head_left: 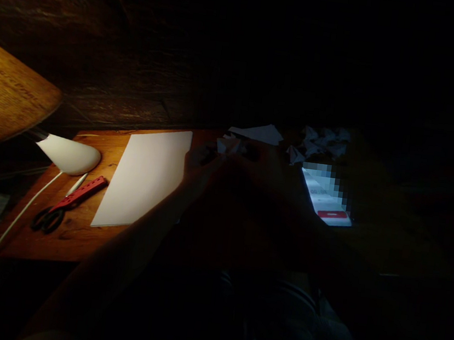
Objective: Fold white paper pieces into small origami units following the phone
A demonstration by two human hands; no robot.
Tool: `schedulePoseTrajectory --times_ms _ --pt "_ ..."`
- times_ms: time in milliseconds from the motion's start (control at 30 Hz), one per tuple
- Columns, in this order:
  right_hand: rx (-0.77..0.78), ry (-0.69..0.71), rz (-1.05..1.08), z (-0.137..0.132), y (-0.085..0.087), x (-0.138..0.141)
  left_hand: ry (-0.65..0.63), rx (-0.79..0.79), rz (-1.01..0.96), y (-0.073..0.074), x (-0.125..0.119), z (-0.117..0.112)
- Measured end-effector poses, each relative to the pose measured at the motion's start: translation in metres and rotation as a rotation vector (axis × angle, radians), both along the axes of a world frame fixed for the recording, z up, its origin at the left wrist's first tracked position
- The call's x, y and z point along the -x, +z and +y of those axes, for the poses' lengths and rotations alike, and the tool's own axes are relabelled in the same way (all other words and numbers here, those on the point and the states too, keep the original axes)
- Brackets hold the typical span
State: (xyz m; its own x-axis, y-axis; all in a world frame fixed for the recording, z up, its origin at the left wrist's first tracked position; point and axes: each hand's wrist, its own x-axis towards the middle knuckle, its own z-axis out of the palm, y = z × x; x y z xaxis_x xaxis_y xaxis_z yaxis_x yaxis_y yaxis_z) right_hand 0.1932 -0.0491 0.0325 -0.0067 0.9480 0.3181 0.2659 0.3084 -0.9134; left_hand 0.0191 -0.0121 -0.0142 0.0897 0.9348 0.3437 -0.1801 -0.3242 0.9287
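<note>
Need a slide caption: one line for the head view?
By lamplight, left hand and right hand meet on folded paper between a blank sheet and a lit phone.

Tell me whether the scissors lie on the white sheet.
No, the scissors lie on the bare desk, left of the sheet and apart from it.

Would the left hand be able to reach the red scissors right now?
Probably yes: the scissors lie uncovered left of the left hand, with only the flat white sheet between.

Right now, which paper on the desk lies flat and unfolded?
The large white sheet beside the scissors; the papers near the lit phone are folded or crumpled.
</note>
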Motion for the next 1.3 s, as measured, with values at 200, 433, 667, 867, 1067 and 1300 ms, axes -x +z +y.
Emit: schedulePoseTrajectory --times_ms 200,433,667,867,1067,1300 --pt "0.081 -0.011 0.070 -0.001 0.002 0.001 0.041 0.004 0.036 -0.001 -0.001 0.000" --pt "0.121 0.027 0.167 -0.001 0.003 0.003 0.001 0.030 0.077 0.003 0.000 -0.004" --pt "0.096 0.071 0.181 -0.002 0.004 0.000 0.025 0.031 0.054 0.002 0.001 -0.002" --pt "0.038 0.060 0.123 0.001 0.001 -0.002 0.015 0.035 0.100 0.008 0.002 -0.005" --pt "0.043 0.013 0.037 0.000 0.003 -0.002 0.047 0.024 0.111 0.012 0.001 -0.007" --pt "0.038 -0.011 0.013 -0.001 0.002 -0.001 0.064 0.015 0.143 0.008 0.003 -0.004"
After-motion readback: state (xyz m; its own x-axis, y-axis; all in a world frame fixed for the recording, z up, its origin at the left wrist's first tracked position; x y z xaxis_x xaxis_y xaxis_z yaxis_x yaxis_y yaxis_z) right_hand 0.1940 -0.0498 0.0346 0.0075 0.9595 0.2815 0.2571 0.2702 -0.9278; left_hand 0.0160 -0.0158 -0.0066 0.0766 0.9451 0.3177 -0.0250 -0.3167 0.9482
